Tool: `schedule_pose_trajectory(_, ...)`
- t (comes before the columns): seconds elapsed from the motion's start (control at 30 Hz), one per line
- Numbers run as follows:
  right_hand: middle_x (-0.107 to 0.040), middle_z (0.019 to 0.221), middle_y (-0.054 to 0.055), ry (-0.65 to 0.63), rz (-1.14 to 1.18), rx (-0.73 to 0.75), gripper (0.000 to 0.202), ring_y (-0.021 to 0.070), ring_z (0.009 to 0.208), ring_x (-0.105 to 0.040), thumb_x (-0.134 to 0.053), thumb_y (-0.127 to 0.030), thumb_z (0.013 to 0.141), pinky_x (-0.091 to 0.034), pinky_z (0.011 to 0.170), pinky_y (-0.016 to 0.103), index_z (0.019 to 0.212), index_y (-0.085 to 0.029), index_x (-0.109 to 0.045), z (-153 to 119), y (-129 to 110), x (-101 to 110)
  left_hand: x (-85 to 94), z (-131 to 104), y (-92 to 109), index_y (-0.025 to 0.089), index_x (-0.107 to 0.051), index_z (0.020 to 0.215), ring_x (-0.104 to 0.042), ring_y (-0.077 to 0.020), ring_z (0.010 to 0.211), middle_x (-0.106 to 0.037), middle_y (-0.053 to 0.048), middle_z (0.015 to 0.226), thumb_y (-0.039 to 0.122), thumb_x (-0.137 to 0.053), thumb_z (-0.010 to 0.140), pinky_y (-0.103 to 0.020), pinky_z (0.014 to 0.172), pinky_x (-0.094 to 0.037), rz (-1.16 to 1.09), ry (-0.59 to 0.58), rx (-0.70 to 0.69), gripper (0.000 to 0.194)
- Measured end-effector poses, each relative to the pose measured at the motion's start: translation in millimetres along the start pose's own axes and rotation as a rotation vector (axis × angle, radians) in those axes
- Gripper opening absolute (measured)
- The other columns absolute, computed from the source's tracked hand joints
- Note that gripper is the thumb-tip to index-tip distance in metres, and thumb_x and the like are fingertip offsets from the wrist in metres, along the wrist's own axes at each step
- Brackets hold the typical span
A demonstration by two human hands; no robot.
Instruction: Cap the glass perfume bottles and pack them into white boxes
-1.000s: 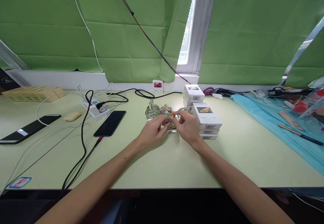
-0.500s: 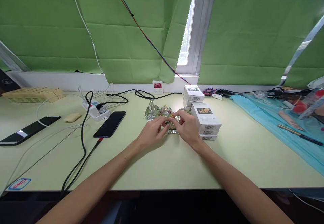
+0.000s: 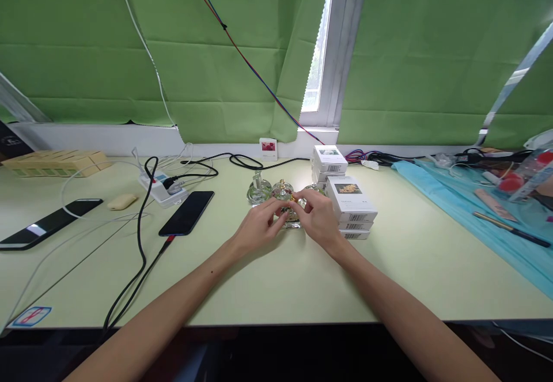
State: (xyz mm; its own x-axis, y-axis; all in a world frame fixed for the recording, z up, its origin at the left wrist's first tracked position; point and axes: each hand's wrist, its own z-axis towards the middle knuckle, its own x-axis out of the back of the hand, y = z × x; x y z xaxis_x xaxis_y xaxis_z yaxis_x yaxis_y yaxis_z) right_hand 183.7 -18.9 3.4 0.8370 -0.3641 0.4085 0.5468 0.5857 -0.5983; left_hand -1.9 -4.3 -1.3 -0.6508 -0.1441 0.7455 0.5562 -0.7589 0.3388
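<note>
A small clear glass bottle point(image 3: 292, 223) with a gold top point(image 3: 294, 197) stands on the table, partly hidden by my fingers. My left hand point(image 3: 259, 220) curls against its left side, thumb and forefinger closed near the neck. From the right, my right hand point(image 3: 318, 215) pinches the gold top between thumb and forefinger. Just behind is a second glass bottle with a gold knob point(image 3: 282, 185). Another glass bottle point(image 3: 258, 189) with a clear upright stem stands to the left. One more glass bottle point(image 3: 311, 187) is mostly covered by my right hand.
Stacked white boxes point(image 3: 352, 200) stand close to my right hand. A phone point(image 3: 186, 213) on a cable and a power strip point(image 3: 162, 191) lie to the left. Blue sheeting point(image 3: 453, 209) with a pen covers the right side. Yellow cartons point(image 3: 56, 163) sit far left.
Both hands stay at the same bottle with almost no visible movement. The whole view has shifted very slightly.
</note>
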Motion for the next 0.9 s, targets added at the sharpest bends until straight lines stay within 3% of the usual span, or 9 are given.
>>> schedule_pose_trajectory(0.9,-0.068,0.090,0.003,-0.061,-0.123,0.029,0.003,0.0143,0.061,-0.056,-0.065,-0.020,0.093,-0.043,0.062,0.027,0.090,-0.021,-0.065,-0.4,0.5,-0.4,-0.1,0.0,-1.1,0.020,-0.067,0.115,-0.048,-0.0086,0.057,-0.064,-0.001,0.085,0.028,-0.050,0.101,-0.026,0.060,-0.039,0.000,-0.033,0.019,0.024)
